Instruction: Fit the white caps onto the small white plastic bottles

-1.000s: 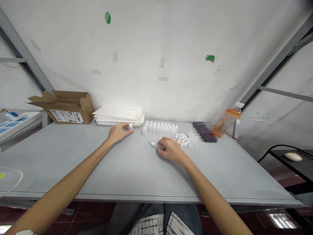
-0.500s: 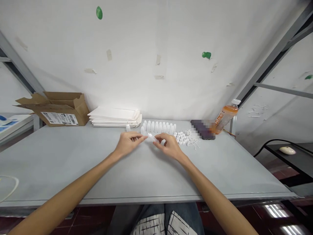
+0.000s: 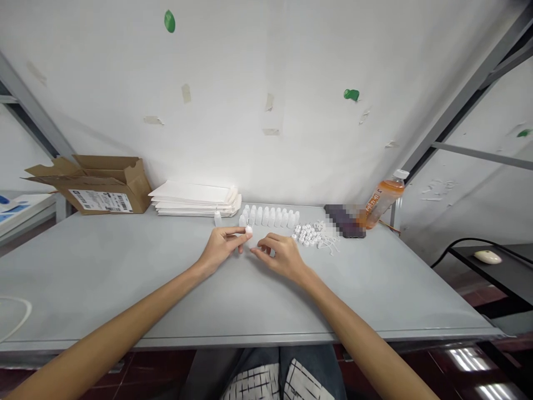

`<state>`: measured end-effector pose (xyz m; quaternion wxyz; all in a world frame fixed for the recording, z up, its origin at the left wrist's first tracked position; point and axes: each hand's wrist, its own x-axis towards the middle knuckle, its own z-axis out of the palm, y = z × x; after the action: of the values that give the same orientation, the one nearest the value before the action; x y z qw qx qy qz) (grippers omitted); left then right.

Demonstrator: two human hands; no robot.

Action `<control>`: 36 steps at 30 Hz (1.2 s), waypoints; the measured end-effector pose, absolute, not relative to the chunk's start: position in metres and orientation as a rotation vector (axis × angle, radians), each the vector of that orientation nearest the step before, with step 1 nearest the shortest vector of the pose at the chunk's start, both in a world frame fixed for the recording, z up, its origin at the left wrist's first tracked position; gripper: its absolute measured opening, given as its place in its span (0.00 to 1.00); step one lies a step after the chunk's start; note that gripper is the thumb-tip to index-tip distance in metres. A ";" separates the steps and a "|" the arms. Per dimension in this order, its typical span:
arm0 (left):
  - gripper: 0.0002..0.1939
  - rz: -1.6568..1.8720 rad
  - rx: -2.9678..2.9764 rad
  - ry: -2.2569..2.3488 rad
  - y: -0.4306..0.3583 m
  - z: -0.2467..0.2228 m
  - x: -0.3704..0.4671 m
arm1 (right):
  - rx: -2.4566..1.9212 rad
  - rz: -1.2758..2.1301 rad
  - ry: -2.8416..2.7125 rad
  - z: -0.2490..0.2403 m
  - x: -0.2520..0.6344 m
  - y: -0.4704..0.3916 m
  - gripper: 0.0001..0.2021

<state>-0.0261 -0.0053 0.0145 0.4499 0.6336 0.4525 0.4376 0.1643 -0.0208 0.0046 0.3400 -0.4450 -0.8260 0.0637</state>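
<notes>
My left hand (image 3: 220,248) is closed, pinching a small white dropper bottle (image 3: 249,230) between thumb and fingers. The bottle's upper end shows above the fingertips; its lower part is partly hidden and blends with the table. My right hand (image 3: 280,253) hovers just to the right, its fingers curved and apart, with nothing visible in them. Behind both hands stand rows of translucent white bottles (image 3: 272,217). One bottle with a thin tip (image 3: 217,218) stands apart on the left, behind my left hand. A pile of small white caps (image 3: 308,235) lies beyond my right hand.
Thin white pieces (image 3: 331,243) lie beside the caps. A dark phone (image 3: 345,222) and a bottle of orange drink (image 3: 385,199) are at the right. At the back left are a stack of white sheets (image 3: 191,200) and an open cardboard box (image 3: 104,189).
The dropper bottle has gone from slanting between both hands to being held by my left hand, more upright. My right hand has released it and its fingers have opened.
</notes>
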 end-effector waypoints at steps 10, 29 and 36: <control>0.15 0.967 1.811 0.988 -0.006 0.012 -0.027 | -1.093 0.252 -1.921 0.012 0.168 -0.018 0.10; 0.19 0.780 1.724 0.904 -0.007 0.013 -0.025 | -1.183 -0.288 -2.127 -0.003 0.165 -0.017 0.09; 0.19 0.716 1.685 0.886 -0.005 0.013 -0.025 | -1.220 -0.376 -2.205 -0.007 0.162 -0.015 0.10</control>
<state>-0.0255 -0.0049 0.0133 0.5261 0.7045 0.3707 0.2993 0.1623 -0.0149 -0.0069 0.2926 -0.4579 -0.8275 -0.1411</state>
